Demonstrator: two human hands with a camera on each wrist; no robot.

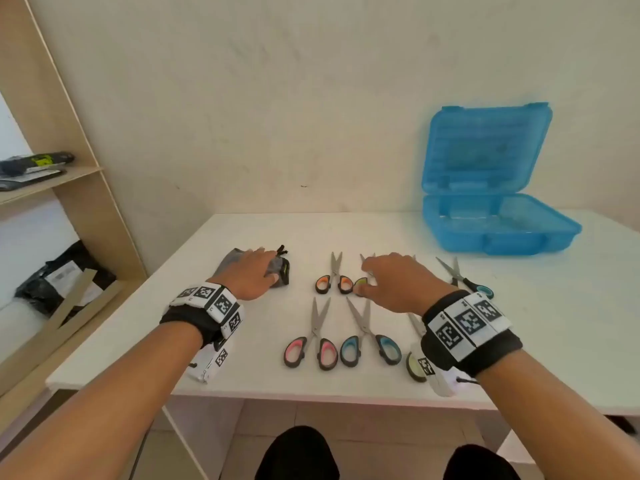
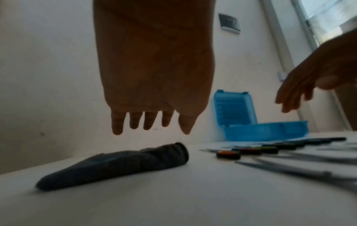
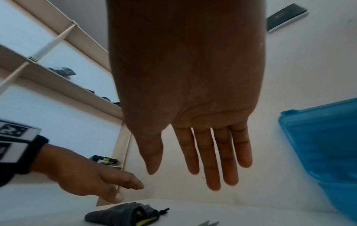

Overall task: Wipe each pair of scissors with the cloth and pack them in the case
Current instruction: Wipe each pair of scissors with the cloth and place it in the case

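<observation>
Presently, the left hand (image 1: 250, 273) hovers palm down over the grey cloth (image 1: 242, 261), its fingers (image 2: 117, 122) extended, slightly spread and holding nothing; the left wrist view shows them clear of the fabric. The right hand (image 1: 398, 278) hovers palm down over the back row of scissors, fingers (image 3: 212, 156) straight, close together and empty.

Six pairs of scissors are visible, all lying flat with blades toward 12 o'clock. Back row: orange-handled scissors (image 1: 333, 278); green-handled scissors (image 1: 362, 283), mostly hidden beneath the right hand; blue-handled scissors (image 1: 464, 278) at 3 o'clock of that hand. Front row: pink-handled scissors (image 1: 313, 341); a second blue-handled pair (image 1: 369, 336); a pair (image 1: 415, 355) with a pale green grip, largely hidden by the right wristband. One cloth lies at 9 o'clock of the back row.

One blue case (image 1: 491, 202) stands open at 1 o'clock on the white counter (image 1: 554, 341), lid upright against the wall; nothing can be made out inside it.

A wooden shelf unit (image 1: 69, 188) stands at 9 o'clock, carrying dark items. Both forearms reach forward, each with a black wristband bearing coded markers.
</observation>
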